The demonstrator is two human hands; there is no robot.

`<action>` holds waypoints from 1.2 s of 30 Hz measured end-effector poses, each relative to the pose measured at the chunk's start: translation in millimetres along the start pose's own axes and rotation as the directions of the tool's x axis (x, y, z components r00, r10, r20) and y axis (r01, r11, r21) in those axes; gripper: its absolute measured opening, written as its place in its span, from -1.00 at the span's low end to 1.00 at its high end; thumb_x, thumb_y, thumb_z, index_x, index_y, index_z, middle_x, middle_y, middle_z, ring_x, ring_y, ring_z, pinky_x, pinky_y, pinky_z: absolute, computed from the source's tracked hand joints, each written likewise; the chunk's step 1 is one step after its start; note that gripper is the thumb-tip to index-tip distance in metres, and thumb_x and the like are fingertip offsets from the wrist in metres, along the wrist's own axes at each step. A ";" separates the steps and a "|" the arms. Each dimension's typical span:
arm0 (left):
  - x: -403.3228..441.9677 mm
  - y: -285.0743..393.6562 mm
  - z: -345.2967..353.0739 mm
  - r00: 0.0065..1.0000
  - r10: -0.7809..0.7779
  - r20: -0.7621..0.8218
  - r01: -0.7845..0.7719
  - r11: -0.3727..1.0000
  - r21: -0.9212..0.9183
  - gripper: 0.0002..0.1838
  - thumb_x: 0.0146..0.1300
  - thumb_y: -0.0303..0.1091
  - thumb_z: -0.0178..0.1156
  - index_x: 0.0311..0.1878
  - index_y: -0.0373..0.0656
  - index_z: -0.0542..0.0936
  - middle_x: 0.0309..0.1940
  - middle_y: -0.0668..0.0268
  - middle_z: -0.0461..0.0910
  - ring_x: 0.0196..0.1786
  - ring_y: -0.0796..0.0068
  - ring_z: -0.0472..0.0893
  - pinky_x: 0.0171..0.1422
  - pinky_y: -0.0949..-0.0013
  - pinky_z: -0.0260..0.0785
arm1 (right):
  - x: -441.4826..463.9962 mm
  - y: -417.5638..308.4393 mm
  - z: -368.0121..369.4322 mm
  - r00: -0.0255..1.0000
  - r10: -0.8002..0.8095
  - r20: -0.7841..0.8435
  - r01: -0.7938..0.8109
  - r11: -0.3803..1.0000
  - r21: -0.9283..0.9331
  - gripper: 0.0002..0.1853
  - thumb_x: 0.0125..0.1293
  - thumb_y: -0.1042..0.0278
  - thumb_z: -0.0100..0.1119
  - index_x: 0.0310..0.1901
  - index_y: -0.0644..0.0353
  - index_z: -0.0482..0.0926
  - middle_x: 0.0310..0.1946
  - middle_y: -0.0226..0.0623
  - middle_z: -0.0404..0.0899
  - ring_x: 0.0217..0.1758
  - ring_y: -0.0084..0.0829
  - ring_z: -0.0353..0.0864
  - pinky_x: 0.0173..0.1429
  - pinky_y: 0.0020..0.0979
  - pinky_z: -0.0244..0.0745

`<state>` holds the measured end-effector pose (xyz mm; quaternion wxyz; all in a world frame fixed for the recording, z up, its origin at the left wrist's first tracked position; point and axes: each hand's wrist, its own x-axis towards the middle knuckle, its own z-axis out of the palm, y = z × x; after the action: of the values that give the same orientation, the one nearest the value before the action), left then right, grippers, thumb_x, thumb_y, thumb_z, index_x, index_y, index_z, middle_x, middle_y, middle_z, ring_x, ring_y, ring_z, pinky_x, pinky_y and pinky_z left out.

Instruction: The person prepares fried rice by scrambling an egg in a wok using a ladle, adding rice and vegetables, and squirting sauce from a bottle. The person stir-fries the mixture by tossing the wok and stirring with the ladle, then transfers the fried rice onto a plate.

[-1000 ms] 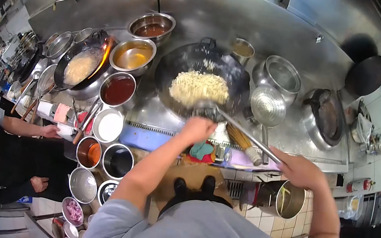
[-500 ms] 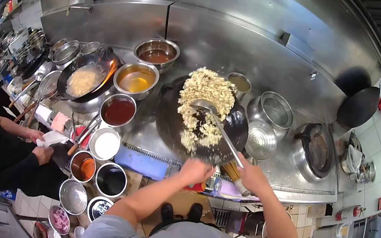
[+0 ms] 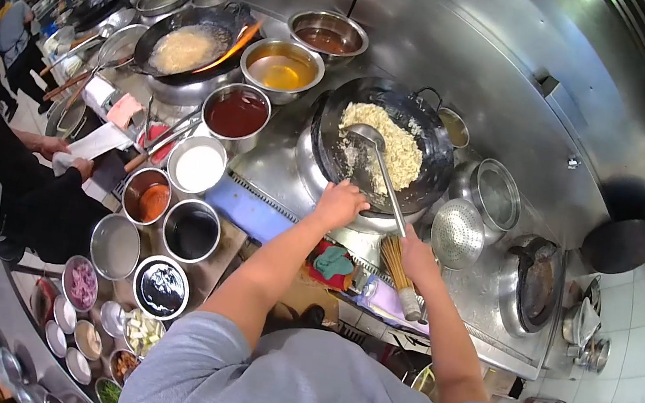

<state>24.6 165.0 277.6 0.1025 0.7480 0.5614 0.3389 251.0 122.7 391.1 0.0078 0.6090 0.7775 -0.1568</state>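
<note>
A dark wok (image 3: 433, 153) rests on the burner in front of me, with pale yellow fried rice (image 3: 394, 147) gathered in it. My left hand (image 3: 341, 204) is closed at the wok's near-left rim; the exact grip is partly hidden. My right hand (image 3: 417, 257) grips the long handle of a metal ladle (image 3: 380, 156), whose bowl touches the rice. Just below the right hand lies a bamboo wok brush (image 3: 397, 271). A perforated strainer (image 3: 458, 234) sits right of the wok.
Metal bowls of yellow liquid (image 3: 283, 72), red sauce (image 3: 237, 114) and white powder or liquid (image 3: 197, 164) stand to the left. Beyond them a second wok (image 3: 166, 28) has a flame (image 3: 233, 46) at its edge. A co-worker's hands (image 3: 55, 149) hold a white cloth. A steel pot (image 3: 497, 196) stands right.
The rice, spread high and airborne above the wok, has dropped into it. The wok shows more of its inside. My view has turned, shifting the surroundings. Both hands keep their holds.
</note>
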 end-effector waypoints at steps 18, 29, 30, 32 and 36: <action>11.4 4.4 -16.1 0.986 -0.093 0.141 0.083 0.994 0.073 -0.71 0.32 -0.01 0.15 -0.24 0.04 0.73 -0.27 0.39 0.65 -0.01 0.30 0.52 0.07 0.06 0.32 | -31.0 48.0 -114.7 0.961 -0.250 0.121 0.267 0.952 -0.151 -0.60 0.47 0.27 -0.13 0.28 0.12 0.33 -0.17 0.15 0.62 -0.09 0.12 0.64 -0.03 0.01 0.53; 11.6 4.5 -4.7 0.997 0.066 0.051 -0.066 0.998 0.002 -0.70 0.33 -0.14 0.16 -0.37 -0.16 0.69 -0.40 0.23 0.62 -0.18 0.15 0.55 0.03 0.19 0.37 | -53.7 46.8 -87.0 0.977 0.029 0.213 0.020 0.974 -0.226 -0.48 0.48 0.18 -0.14 0.44 -0.04 0.18 -0.27 0.07 0.64 -0.22 0.08 0.66 -0.08 0.04 0.53; 12.7 3.5 -4.3 0.996 0.064 0.066 -0.064 0.998 -0.003 -0.69 0.33 -0.14 0.17 -0.37 -0.16 0.69 -0.39 0.22 0.62 -0.18 0.15 0.55 0.03 0.18 0.37 | -60.7 41.6 -104.8 0.977 0.033 0.210 0.014 0.975 -0.221 -0.48 0.48 0.18 -0.14 0.44 -0.04 0.18 -0.27 0.07 0.64 -0.22 0.08 0.66 -0.08 0.04 0.53; 11.1 -0.2 -5.3 0.994 0.065 0.091 -0.065 0.998 -0.004 -0.69 0.33 -0.14 0.17 -0.37 -0.16 0.69 -0.39 0.22 0.63 -0.18 0.15 0.56 0.02 0.18 0.37 | -58.8 36.6 -131.2 0.965 0.115 0.236 -0.038 0.951 -0.307 -0.49 0.48 0.19 -0.13 0.42 -0.01 0.19 -0.23 0.03 0.65 -0.20 0.09 0.66 -0.07 0.03 0.54; 12.2 -1.7 -0.4 0.989 0.128 0.076 -0.121 0.988 -0.097 -0.71 0.31 -0.15 0.22 -0.38 -0.18 0.67 -0.42 0.19 0.60 -0.23 0.09 0.53 -0.04 0.14 0.38 | 7.0 54.0 -49.6 0.992 0.076 0.102 -0.052 0.974 -0.222 -0.53 0.50 0.21 -0.15 0.38 0.10 0.21 -0.27 0.06 0.64 -0.12 0.10 0.64 -0.03 0.04 0.53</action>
<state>24.7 176.6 281.8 0.1385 0.7893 0.4926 0.3394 309.3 153.1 424.1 0.1226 0.6197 0.7683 -0.1031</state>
